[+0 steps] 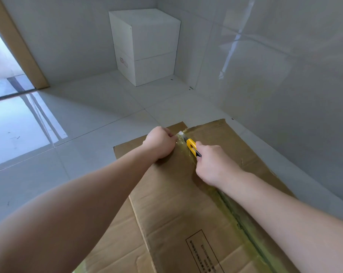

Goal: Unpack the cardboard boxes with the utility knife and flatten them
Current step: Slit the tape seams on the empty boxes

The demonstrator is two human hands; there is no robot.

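Cardboard box (172, 194), brown and closed, lies on the pale tiled floor (78, 119) in the near right part of the head view, its far end close to the glossy wall (275, 66) on the right. Nothing of what may be inside can be seen. A strip of yellowish tape (235, 213) runs along the seam of its top from the near edge to the far edge, and a printed label box sits on the near part of the top. More cardboard shows beneath the box at its near left corner.

At the far end of the seam the left hand (160, 142) is clenched, pinching a crumpled end of the tape. Just to its right, the right hand (214, 164) grips a yellow utility knife (192, 147), whose blade tip is on the tape at the seam beside the left hand's fingers.

In the far corner of the room stands a white box (147, 46), shut, well apart from the cardboard. A doorway opens on the far left.
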